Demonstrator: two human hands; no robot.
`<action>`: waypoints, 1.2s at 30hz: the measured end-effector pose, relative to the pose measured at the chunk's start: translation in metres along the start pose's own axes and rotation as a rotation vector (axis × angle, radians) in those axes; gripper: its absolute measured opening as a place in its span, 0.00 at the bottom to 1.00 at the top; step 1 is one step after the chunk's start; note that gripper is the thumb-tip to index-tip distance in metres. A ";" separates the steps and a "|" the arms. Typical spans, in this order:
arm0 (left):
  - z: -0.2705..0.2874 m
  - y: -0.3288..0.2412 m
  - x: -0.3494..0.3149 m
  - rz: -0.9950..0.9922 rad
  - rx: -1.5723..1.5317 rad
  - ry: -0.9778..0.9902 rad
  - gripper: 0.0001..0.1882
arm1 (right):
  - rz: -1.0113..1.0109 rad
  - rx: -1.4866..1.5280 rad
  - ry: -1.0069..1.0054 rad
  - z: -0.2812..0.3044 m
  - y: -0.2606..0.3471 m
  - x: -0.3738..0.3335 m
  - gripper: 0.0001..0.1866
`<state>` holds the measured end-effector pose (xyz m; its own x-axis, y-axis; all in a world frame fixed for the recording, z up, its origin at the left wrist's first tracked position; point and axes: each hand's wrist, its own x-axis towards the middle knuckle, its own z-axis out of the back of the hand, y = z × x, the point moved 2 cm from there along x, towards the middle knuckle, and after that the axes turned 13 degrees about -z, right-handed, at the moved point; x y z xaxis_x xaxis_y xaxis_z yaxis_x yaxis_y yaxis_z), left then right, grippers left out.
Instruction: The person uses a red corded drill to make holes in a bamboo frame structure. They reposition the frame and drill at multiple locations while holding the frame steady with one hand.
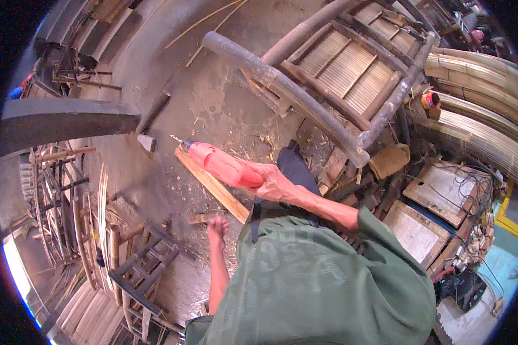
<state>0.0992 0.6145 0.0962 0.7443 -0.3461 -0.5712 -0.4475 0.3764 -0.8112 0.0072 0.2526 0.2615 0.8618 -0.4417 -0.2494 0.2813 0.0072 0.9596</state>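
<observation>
My right hand (pixel 273 183) is wrapped round the grip of a red power drill (pixel 218 163). A thin twisted bit (pixel 176 138) sticks out of the drill's dark chuck, pointing to the far left with nothing touching its tip. Lower down, my left hand (pixel 217 226) is closed, its fingers curled in. A small brownish, blurred piece (pixel 200 218) shows beside those fingers; whether they grip it is unclear. Under the drill, a light wooden board (pixel 216 187) runs slantwise from near the chuck toward my body.
A large bamboo frame with slatted panels (pixel 342 72) stands at the far right. Bamboo strips (pixel 477 126) are stacked beyond it. Dark wooden frames (pixel 147 270) crowd the left. A grey beam (pixel 69 118) juts in from the left. Boxes and cables (pixel 443 192) lie right. Shavings litter the floor.
</observation>
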 end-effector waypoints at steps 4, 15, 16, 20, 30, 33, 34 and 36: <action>-0.099 -0.105 0.074 0.014 -0.100 0.158 0.25 | -0.059 -0.013 -0.106 0.041 0.031 0.015 0.35; -0.369 -0.328 0.124 0.312 -0.617 0.563 0.33 | -0.520 -0.094 -0.315 0.168 0.057 0.063 0.20; -0.381 -0.329 0.130 0.342 -0.633 0.536 0.32 | -0.561 -0.115 -0.297 0.175 0.059 0.067 0.22; -0.418 -0.320 0.165 0.525 -0.755 0.455 0.29 | -0.706 -0.159 -0.259 0.190 0.065 0.097 0.23; -0.436 -0.348 0.233 0.740 -0.694 0.411 0.24 | -0.997 -0.185 -0.269 0.209 0.075 0.186 0.17; -0.435 -0.356 0.245 0.804 -0.671 0.402 0.23 | -1.049 -0.175 -0.280 0.208 0.078 0.203 0.17; -0.436 -0.358 0.250 0.803 -0.668 0.413 0.23 | -1.055 -0.165 -0.288 0.208 0.078 0.207 0.17; -0.437 -0.361 0.253 0.815 -0.654 0.414 0.23 | -1.111 -0.184 -0.278 0.209 0.078 0.210 0.17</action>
<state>0.2324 0.0153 0.1891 -0.0570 -0.5071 -0.8600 -0.9900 0.1398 -0.0169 0.1220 -0.0273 0.3111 -0.0140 -0.4680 -0.8836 0.9016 -0.3881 0.1912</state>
